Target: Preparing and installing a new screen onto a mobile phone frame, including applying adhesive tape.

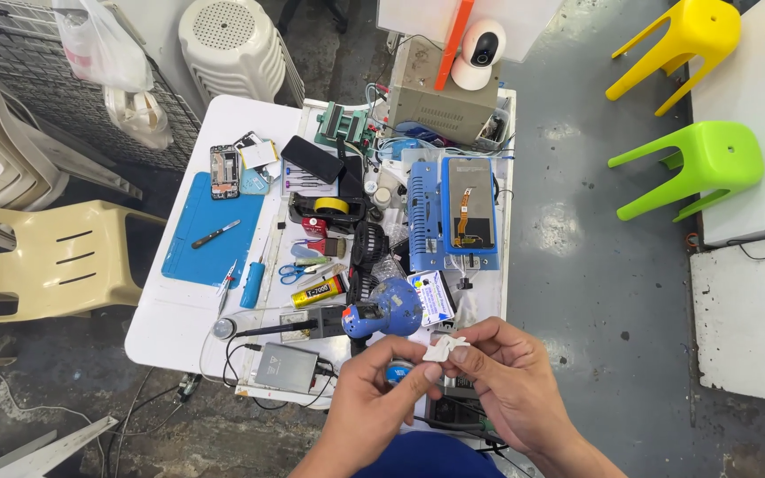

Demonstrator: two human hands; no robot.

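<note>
From the head camera, the left hand (374,398) and right hand (506,376) pinch a small, crumpled white scrap (444,347) between fingertips, held just past the white table (170,327)'s near edge, close to the blue handheld fan (391,310). Bare grey floor (595,265) lies open beside the table.

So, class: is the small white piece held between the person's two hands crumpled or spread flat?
Crumpled. The white piece shows bent, uneven edges, pinched between the left hand and right hand.
</note>
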